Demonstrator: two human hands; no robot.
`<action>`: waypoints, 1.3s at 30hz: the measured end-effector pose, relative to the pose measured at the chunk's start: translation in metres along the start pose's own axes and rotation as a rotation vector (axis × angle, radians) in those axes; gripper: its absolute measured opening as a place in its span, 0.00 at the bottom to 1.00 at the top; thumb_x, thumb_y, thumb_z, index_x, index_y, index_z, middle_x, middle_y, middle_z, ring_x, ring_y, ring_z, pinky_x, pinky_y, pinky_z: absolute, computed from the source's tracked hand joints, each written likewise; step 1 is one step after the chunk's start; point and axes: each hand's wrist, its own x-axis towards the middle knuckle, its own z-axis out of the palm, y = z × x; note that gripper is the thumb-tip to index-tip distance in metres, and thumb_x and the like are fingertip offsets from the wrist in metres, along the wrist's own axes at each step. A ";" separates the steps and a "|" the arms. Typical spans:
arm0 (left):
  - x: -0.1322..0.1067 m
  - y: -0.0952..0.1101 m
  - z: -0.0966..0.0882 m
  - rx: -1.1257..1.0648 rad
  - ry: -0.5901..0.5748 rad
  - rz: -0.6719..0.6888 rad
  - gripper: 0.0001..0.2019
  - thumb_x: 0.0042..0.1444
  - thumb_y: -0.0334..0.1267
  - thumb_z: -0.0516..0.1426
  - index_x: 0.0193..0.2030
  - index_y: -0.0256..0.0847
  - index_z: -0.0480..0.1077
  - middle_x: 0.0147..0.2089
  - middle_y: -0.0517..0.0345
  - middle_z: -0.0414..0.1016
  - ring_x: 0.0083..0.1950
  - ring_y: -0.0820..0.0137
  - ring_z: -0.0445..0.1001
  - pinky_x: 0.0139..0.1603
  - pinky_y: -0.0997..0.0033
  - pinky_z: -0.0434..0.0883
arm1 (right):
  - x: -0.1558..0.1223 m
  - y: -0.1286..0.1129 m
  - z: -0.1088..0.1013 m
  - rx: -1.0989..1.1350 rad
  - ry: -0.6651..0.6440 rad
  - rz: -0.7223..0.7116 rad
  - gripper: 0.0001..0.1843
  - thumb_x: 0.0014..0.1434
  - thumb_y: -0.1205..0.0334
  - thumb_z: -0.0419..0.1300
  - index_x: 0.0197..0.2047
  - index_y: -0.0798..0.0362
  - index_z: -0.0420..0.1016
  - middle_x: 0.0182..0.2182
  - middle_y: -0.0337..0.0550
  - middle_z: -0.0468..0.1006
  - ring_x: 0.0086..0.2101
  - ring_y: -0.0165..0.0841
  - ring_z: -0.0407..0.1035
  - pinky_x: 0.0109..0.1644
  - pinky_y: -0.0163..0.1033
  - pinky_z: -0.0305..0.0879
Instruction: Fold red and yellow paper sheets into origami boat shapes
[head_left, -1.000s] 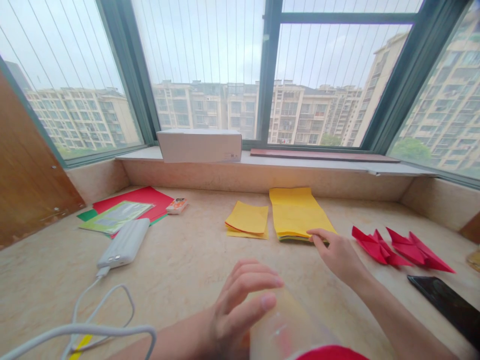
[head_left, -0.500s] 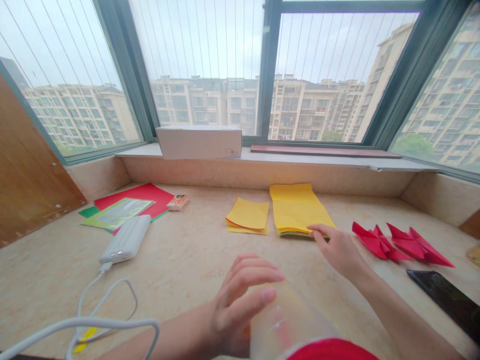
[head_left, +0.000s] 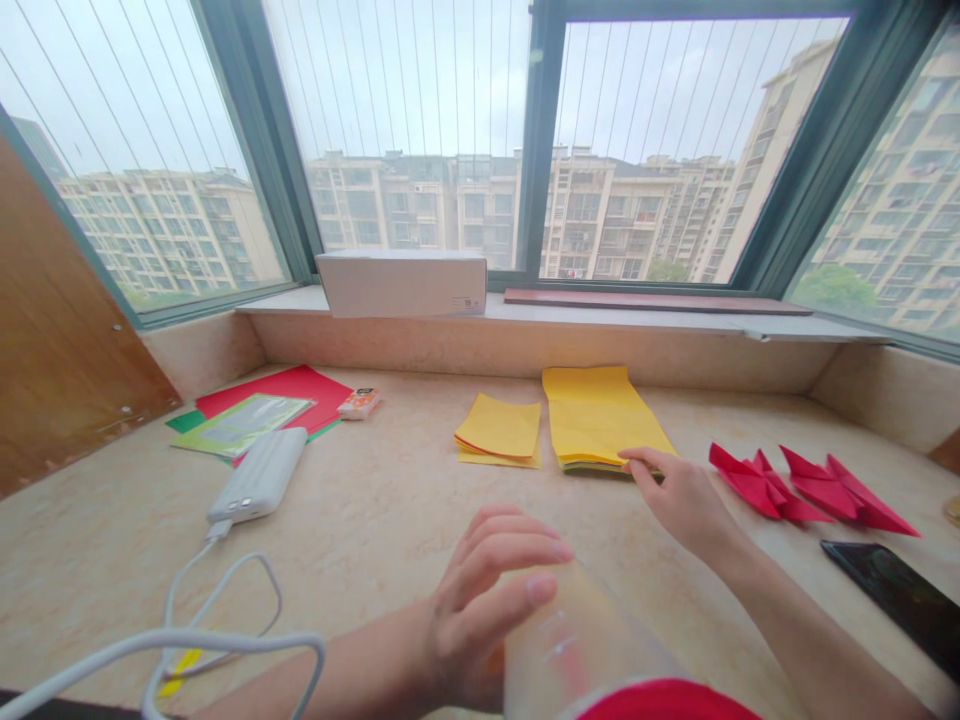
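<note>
My left hand (head_left: 487, 600) curls around a translucent plastic bottle with a red cap (head_left: 585, 650) close to the camera at the bottom middle. My right hand (head_left: 679, 495) reaches forward, its fingertips pinching the near corner of a stack of yellow paper sheets (head_left: 596, 415) lying on the marble ledge (head_left: 390, 510). A smaller folded yellow stack (head_left: 499, 432) lies just left of it. Two red folded paper planes (head_left: 757, 485) (head_left: 844, 492) rest to the right of my right hand.
A white power bank (head_left: 259, 475) with a white cable (head_left: 217, 625) lies at left. Red and green sheets (head_left: 277, 405) and a small orange packet (head_left: 358, 402) sit behind it. A white box (head_left: 401, 283) stands on the sill. A black phone (head_left: 896, 595) lies at right.
The view has shifted slightly. Both hands stay nearly where they were, the right one still at the corner of the yellow stack.
</note>
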 end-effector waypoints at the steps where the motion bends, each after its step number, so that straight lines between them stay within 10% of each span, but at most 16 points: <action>1: 0.001 0.000 0.000 0.006 0.003 -0.002 0.28 0.63 0.46 0.53 0.69 0.45 0.55 0.44 0.43 0.78 0.43 0.59 0.77 0.43 0.55 0.75 | 0.000 0.000 0.000 0.000 0.000 0.001 0.18 0.62 0.58 0.51 0.45 0.50 0.80 0.45 0.45 0.83 0.48 0.42 0.76 0.52 0.44 0.69; 39: -0.008 -0.009 0.008 0.012 0.047 -0.033 0.34 0.56 0.49 0.60 0.67 0.44 0.57 0.47 0.44 0.78 0.44 0.58 0.77 0.44 0.54 0.74 | 0.000 0.000 -0.001 -0.009 0.024 -0.033 0.17 0.62 0.60 0.51 0.44 0.49 0.81 0.44 0.44 0.84 0.46 0.41 0.77 0.51 0.43 0.70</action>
